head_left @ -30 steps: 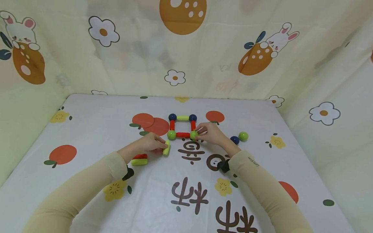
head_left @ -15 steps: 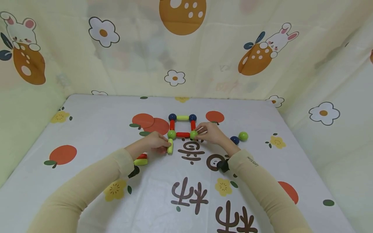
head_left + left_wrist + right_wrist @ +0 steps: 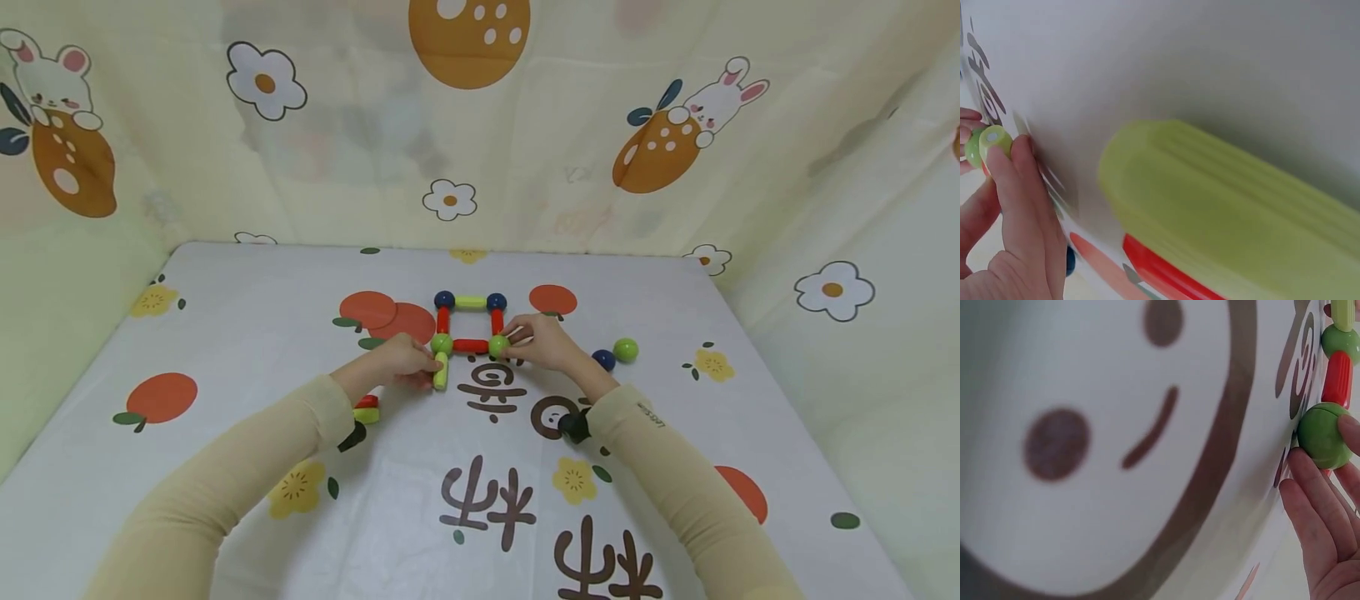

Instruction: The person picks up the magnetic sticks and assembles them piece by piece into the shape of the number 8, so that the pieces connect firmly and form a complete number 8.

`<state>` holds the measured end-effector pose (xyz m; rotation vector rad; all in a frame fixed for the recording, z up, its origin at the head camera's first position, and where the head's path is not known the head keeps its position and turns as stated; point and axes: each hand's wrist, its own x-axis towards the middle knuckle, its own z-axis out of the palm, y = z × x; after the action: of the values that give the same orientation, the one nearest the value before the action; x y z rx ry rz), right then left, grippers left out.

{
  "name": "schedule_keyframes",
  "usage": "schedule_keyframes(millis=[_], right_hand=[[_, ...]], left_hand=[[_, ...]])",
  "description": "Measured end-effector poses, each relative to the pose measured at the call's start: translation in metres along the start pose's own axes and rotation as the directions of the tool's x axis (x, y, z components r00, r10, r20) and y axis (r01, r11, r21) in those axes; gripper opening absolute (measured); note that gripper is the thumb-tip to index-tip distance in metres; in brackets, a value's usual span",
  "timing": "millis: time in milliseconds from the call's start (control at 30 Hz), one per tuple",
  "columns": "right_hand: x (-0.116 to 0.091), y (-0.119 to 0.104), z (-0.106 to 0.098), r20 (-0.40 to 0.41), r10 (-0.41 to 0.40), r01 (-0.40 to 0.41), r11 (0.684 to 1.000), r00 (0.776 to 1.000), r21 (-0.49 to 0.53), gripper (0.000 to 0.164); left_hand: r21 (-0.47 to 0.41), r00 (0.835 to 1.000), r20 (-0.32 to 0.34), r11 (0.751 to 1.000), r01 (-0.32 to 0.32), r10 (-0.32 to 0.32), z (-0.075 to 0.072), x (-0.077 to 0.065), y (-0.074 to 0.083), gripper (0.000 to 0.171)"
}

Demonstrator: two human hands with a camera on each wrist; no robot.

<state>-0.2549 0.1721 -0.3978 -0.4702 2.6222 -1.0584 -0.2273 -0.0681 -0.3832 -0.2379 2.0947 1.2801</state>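
On the table lies a square of magnetic rods and balls, with two dark blue balls at the back and two green balls at the front. My left hand (image 3: 401, 360) pinches a yellow-green magnetic rod (image 3: 441, 372), whose far end meets the front-left green ball (image 3: 442, 343). The rod points toward me from that corner. With thumb and fingers, my right hand (image 3: 543, 342) holds the front-right green ball (image 3: 1324, 436). A red rod (image 3: 471, 345) joins the two green balls.
Partly behind the left wrist lie a spare red rod (image 3: 366, 402) and a yellow-green rod (image 3: 1222, 200). A loose dark blue ball (image 3: 603, 360) and a green ball (image 3: 626, 349) sit right of the right hand. A printed curtain (image 3: 337, 167) stands behind the table.
My left hand has moved right and slightly away from me, bringing its tilted yellow-green rod to the front-left green ball and nearly straight. The right hand has stayed on its ball.
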Motion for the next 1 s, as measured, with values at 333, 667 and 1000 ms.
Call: schedule_keyframes(millis=[333, 667, 1000], right_hand=[[0.001, 0.0, -0.003, 0.008, 0.02, -0.02, 1.0, 1.0, -0.023, 0.028], [0.0, 0.001, -0.004, 0.008, 0.028, -0.028, 0.999, 1.0, -0.03, 0.029], [-0.001, 0.003, -0.004, 0.004, 0.011, -0.011, 1.0, 1.0, -0.028, 0.03]], left_hand=[[0.029, 0.999, -0.03, 0.999, -0.02, 0.021, 0.003, -0.003, 0.004, 0.019], [0.172, 0.991, -0.08, 0.981, -0.093, 0.108, 0.002, -0.003, 0.005, 0.029], [0.443, 0.926, -0.17, 0.865, -0.235, 0.338, -0.003, 0.006, 0.014, 0.038]])
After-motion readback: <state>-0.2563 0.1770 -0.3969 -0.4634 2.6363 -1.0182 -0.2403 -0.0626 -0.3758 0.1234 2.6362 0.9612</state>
